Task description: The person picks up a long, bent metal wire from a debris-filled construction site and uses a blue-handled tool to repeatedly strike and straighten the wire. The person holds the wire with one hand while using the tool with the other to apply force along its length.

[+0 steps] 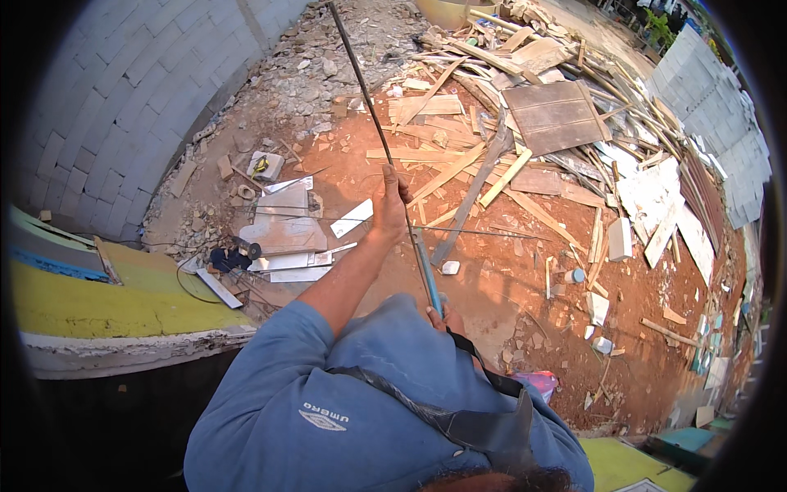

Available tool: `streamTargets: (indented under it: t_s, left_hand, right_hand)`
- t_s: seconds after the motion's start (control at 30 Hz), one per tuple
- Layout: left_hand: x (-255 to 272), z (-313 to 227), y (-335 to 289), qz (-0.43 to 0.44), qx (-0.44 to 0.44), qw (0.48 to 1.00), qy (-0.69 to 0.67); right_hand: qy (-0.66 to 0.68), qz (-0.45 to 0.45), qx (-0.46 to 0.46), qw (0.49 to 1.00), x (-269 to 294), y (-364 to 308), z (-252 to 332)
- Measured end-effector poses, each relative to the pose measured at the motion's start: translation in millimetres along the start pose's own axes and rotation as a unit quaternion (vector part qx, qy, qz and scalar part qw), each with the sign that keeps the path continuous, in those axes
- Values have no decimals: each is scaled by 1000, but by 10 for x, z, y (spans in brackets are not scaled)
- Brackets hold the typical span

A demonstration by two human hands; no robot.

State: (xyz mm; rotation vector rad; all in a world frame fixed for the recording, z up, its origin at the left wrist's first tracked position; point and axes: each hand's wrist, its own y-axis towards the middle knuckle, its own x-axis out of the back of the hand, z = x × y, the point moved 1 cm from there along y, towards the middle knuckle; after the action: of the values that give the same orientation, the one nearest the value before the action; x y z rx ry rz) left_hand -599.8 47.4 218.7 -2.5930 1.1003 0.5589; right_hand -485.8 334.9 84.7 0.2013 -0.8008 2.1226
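Note:
A long thin dark metal rod (358, 70) slants up and away in front of me, its far end at the top edge of the view. My left hand (392, 205) is closed round it, with the arm stretched forward. Close to my body, my right hand (447, 318) is closed round the lower part of a slim blue tube (427, 275). The tube lies along the rod's near end; whether the two are joined I cannot tell. Part of the right hand is hidden by my clothing and a black strap (471, 348).
A grinder-like power tool (231, 257) lies left beside stacked boards and tiles (288, 235). A yellow tape measure (260, 166) rests on a pale block. Scrap wood (537, 115) is heaped ahead right. Another thin rod (484, 232) crosses the ground. A grey block wall (106, 107) stands left.

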Motion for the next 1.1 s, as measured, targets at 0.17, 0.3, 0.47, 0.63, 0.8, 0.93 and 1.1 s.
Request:
streamTargets:
  t_s: [0.17,0.3,0.47,0.63,0.8,0.93,1.1]
  left_hand:
    - [20,-51,-81,48,25,998,14]
    - [-21,-90,-186,104,18,994,27]
    - [-196,-10,-293,140,34,989,38]
    - [-490,110,-487,157,51,985,53]
    - [-710,242,-581,201,-1,978,61]
    - [-930,295,-723,198,1,978,67]
    - [-1237,470,-811,179,-38,977,106]
  right_hand:
    - [39,14,-18,999,492,-96,383]
    - [164,48,-14,985,1180,-383,1217]
    - [1,1,107,994,1864,-487,1880]
    - [-160,-53,141,976,2333,-868,2482]
    - [-193,-71,138,969,2731,-1212,2747]
    - [-227,-55,105,967,2981,-1454,2897]
    - [-199,-80,165,963,3082,-1413,2442]
